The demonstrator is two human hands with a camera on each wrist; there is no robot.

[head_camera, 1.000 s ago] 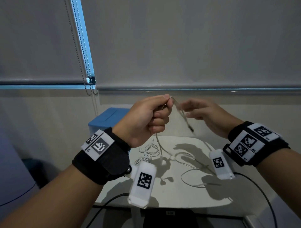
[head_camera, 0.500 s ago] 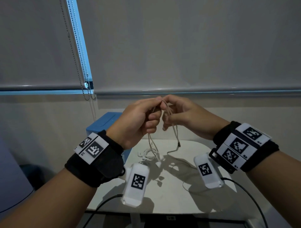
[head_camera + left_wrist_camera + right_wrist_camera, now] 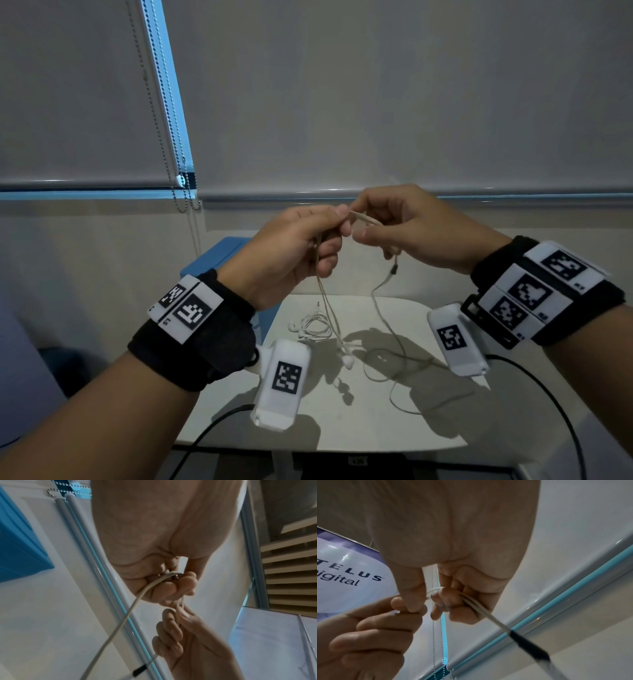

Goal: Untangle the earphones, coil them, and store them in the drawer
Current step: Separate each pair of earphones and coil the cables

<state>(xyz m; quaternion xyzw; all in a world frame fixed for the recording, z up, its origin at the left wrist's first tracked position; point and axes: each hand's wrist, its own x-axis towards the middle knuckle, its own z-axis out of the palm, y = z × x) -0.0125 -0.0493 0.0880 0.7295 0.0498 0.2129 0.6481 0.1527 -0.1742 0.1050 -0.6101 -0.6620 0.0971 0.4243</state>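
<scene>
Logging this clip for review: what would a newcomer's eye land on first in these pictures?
Both hands raised at the centre, the left hand and right hand pinching a beige earphone cable between them, its loops hanging down to the white table. A second, white pair of earphones lies coiled on the table's far left. A blue box stands behind that.

"TELUS Digital", first letters cut off, on a white-and-purple banner (image 3: 342, 574) behind the hands.

Dim room, soft shadows, blurred wrist views.
</scene>
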